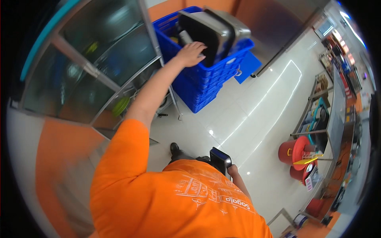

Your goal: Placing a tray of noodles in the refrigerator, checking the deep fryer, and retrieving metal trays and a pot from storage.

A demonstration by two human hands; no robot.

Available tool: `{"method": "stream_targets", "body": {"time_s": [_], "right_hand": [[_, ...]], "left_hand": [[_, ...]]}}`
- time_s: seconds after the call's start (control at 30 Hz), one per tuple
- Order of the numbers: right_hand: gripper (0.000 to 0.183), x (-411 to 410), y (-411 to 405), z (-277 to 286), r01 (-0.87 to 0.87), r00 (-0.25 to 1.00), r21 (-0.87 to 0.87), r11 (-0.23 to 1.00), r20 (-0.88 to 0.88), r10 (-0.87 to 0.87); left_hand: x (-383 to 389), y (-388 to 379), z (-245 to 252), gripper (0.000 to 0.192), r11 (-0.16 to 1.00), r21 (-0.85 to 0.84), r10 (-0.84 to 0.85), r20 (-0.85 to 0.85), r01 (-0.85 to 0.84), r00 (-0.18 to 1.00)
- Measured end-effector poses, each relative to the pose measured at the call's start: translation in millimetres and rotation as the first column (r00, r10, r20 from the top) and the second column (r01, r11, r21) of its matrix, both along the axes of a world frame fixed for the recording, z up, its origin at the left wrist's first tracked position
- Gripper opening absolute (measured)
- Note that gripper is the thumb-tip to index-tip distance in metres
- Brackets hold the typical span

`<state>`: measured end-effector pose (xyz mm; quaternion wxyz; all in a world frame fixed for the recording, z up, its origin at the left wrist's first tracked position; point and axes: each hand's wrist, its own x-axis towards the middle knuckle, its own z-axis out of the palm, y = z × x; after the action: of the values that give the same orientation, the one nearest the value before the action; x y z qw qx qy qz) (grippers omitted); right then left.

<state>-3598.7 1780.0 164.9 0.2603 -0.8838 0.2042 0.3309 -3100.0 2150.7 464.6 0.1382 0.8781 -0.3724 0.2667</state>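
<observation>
My left hand (192, 54) reaches over the near rim of a blue plastic crate (205, 80), with its fingers inside the crate. What the palm touches is hidden; a bit of shiny material shows by the thumb. Beside the fingers, large rectangular stainless steel pans (224, 35) stand tilted on edge in the crate. A pale cylindrical item (186, 37) lies near them. Low at my right side, my right hand (233, 170) grips a rectangular metal pan (219, 160) by its edge.
The crate sits on other stacked blue crates. At left stands a glass-fronted cabinet (119, 53), with green plates (121, 106) on a lower rack. Red lidded buckets (293, 151) stand by a steel worktable (336, 116) at right. Glossy tiled floor (253, 119) lies between.
</observation>
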Motion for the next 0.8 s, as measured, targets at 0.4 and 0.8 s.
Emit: {"method": "stream_targets", "body": {"time_s": [0.4,0.8], "right_hand": [[0.025,-162.8,-89.3,-40.1,0.406,0.913,0.084,0.910,-0.085,-0.399],[0.023,-168.1,-182.9,-107.1,0.263,0.964,-0.021,0.965,-0.036,-0.263]], "left_hand": [[43.2,-29.2,94.0,0.034,0.895,0.414,0.060,-0.476,0.164,0.877],[-88.3,-26.7,240.2,0.029,0.980,-0.102,0.175,0.045,-0.170,0.983]]}}
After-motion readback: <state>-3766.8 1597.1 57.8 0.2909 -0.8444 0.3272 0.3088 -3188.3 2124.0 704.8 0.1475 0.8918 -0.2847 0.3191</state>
